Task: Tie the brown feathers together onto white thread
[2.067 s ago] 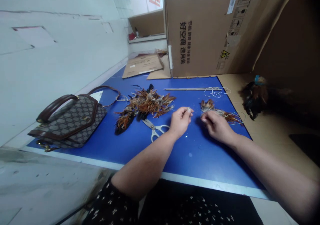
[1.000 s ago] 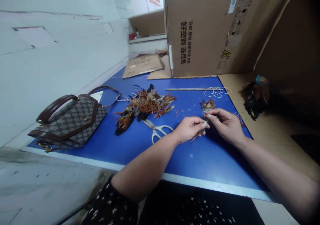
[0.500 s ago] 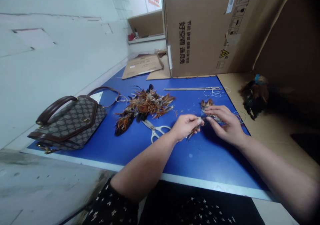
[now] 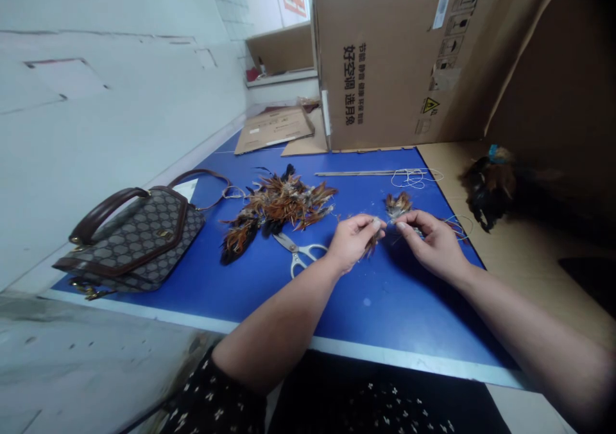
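Note:
My left hand [image 4: 355,243] is closed in a pinch on a small bunch of brown feathers [image 4: 372,246], which hangs below its fingertips. Just to the right, my right hand [image 4: 433,244] pinches what looks like a fine pale thread; its fingertips partly hide it. A small gap separates the two hands. Behind the right fingertips lies a reddish-brown feather tuft [image 4: 397,204]. Loose thread [image 4: 462,226] loops out on the far side of the right hand. Scissors [image 4: 298,254] with pale handles rest by my left wrist, touching a feather pile [image 4: 283,199].
A patterned handbag [image 4: 139,241] stands on the blue table [image 4: 231,299] at left. Toward the back lie a thin stick [image 4: 353,174] and tangled string [image 4: 414,178]. A large cardboard box [image 4: 389,68] rises behind. Dark feathers [image 4: 491,187] lie on cardboard at right.
My right fingers have drawn in from a spread pose to a pinch. The left hand has shifted slightly up and left, and the gap between the fingertips shows more clearly.

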{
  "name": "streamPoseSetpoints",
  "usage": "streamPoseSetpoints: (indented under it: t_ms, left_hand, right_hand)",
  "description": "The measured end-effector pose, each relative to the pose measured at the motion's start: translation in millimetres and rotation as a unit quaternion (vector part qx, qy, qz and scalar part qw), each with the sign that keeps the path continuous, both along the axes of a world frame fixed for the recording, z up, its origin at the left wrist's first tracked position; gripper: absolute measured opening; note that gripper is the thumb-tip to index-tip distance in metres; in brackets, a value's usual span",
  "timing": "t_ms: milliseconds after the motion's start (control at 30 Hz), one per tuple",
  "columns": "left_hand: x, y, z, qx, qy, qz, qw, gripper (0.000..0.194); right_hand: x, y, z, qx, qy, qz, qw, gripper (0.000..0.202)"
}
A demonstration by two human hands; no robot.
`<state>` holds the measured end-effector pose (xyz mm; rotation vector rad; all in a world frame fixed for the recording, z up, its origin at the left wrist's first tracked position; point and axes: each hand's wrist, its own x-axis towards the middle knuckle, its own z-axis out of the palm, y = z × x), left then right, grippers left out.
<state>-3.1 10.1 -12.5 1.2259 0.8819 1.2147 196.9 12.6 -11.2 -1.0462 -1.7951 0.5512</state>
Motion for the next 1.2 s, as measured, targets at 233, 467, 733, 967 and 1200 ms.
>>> streamPoseSetpoints:
  t_ms: [233, 467, 733, 967, 1200]
  left_hand:
    - [3, 0, 0.0, 0.104, 0.021, 0.028, 0.994, 0.023]
    - [5, -2, -1.0, 0.08, 0.005, 0.005, 0.997, 0.025]
    - [3, 1, -6.0, 0.095, 0.025, -0.024, 0.995, 0.029]
    - [6, -2, -1.5, 0.042, -0.044, -0.056, 0.997, 0.034]
    - [11, -3, -2.8, -0.012, -0.105, -0.067, 0.992, 0.038]
  right_hand:
    - [-12, -8, 4.4, -0.161, 0.168, 0.056, 0.971, 0.029]
    - [-12, -8, 8.9, -0.213, 0.232, 0.099, 0.944, 0.027]
    - [-15, -10, 7.0, -0.258, 0.247, 0.146, 0.922, 0.032]
    - [-18, -10, 3.7, -0.272, 0.244, 0.162, 0.917, 0.04]
    - [-21, -12, 3.8, -0.285, 0.253, 0.154, 0.912, 0.042]
